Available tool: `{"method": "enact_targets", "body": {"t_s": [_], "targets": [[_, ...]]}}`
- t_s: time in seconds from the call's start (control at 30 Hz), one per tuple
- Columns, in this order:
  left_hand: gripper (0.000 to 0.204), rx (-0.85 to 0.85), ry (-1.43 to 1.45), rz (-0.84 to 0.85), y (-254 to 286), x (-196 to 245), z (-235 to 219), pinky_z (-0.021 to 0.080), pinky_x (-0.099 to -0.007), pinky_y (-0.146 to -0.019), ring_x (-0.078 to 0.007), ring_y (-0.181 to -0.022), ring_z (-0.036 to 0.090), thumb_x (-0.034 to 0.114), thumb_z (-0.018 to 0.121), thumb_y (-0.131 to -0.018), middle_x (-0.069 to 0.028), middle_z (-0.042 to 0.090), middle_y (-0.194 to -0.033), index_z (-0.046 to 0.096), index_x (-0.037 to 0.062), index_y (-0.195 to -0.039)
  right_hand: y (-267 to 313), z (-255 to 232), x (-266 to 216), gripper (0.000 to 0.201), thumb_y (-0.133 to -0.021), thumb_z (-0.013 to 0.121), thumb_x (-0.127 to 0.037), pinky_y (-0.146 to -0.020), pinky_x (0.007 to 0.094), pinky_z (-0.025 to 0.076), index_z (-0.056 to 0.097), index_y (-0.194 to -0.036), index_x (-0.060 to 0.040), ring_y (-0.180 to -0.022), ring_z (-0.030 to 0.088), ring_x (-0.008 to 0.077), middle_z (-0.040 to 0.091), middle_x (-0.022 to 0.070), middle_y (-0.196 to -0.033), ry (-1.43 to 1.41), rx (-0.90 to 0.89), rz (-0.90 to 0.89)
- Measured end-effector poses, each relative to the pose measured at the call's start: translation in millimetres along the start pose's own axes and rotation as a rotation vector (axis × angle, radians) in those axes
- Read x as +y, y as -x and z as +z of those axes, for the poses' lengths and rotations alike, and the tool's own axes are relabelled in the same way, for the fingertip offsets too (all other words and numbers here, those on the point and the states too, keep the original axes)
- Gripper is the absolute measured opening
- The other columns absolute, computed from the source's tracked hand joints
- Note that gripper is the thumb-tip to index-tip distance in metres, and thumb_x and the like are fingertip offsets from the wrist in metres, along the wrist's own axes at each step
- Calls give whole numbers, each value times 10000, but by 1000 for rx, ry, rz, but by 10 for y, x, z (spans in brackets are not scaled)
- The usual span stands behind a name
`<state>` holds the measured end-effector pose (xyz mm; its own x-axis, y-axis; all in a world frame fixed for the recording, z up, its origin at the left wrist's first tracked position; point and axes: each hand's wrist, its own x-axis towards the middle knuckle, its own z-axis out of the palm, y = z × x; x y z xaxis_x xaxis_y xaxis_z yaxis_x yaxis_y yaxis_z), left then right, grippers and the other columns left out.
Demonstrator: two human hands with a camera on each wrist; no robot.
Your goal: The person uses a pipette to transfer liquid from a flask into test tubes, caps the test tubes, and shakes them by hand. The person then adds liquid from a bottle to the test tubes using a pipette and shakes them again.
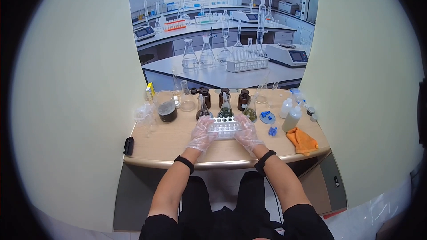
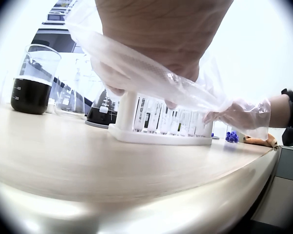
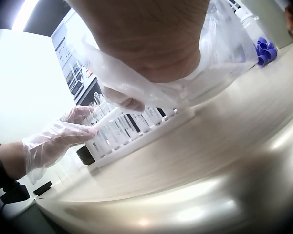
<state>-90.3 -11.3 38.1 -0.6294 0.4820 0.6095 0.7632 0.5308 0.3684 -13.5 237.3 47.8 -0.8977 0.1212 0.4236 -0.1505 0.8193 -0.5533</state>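
A white test tube rack (image 1: 225, 129) filled with clear test tubes (image 2: 154, 119) stands on the table in front of the person. My left hand (image 1: 202, 134), in a clear plastic glove, grips the rack's left end. At the other end, my gloved right hand (image 1: 249, 133) holds it from the right side. Both wrist views show the rack's long base (image 2: 161, 138) down at the tabletop. Just behind the rack are three conical flasks: a dark one (image 1: 203, 114), a dark green one (image 1: 225, 112) and a yellow-green one (image 1: 251, 115).
To the left stands a beaker (image 1: 167, 113) of dark liquid. Brown bottles (image 1: 243, 100) line the back. On the right are a dish (image 1: 267, 117) of blue stoppers, more blue stoppers (image 1: 272, 131), squeeze bottles (image 1: 292, 120) and an orange cloth (image 1: 302, 141). A black object (image 1: 128, 146) lies at the left edge.
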Motion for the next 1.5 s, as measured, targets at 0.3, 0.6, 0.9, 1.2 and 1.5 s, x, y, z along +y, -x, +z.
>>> {"method": "enact_targets", "body": {"t_s": [0.3,0.6,0.9,1.2,1.5], "targets": [[675,-79,72,-88,-65,42,-100,397,-395,-1202,-325,-1413,477,304,876,-788,-150,504,-1482,589,107,-1366,-135,125,218,725,-754,672,29,-1197,340,404,477,-1452,12,-1397,530,264,605,144,-1409,-82,-4,-110],[744,-86,-151,-96,52,142,-308,396,-394,-1200,-303,-1486,428,509,730,-913,-180,397,-1610,526,110,-1507,40,-166,208,949,-810,706,-304,-1309,347,199,330,-1629,-10,-1597,251,304,341,185,-1692,-175,-76,-113],[582,112,70,-255,450,635,-877,497,-408,-1025,-347,-1128,676,541,423,-1087,-155,746,-1149,698,56,-1256,669,-710,-124,657,-783,729,-268,-1134,416,457,617,-1391,-44,-1329,578,374,615,218,-1425,65,95,-40],[987,-36,110,-460,744,972,-1290,423,-532,-1034,-474,-1140,638,830,147,-992,-268,739,-1052,804,97,-922,1073,-907,-400,290,-932,611,-289,-903,476,550,768,-1074,-90,-1003,711,410,752,221,-1033,-24,105,150],[559,59,-397,199,841,583,-1337,568,-502,-823,-411,-948,723,251,546,-1067,-189,744,-1175,380,227,-1600,1119,-1083,-683,275,-913,614,-300,-839,464,551,780,-1003,-99,-934,719,401,752,213,-947,-14,162,92]]}}
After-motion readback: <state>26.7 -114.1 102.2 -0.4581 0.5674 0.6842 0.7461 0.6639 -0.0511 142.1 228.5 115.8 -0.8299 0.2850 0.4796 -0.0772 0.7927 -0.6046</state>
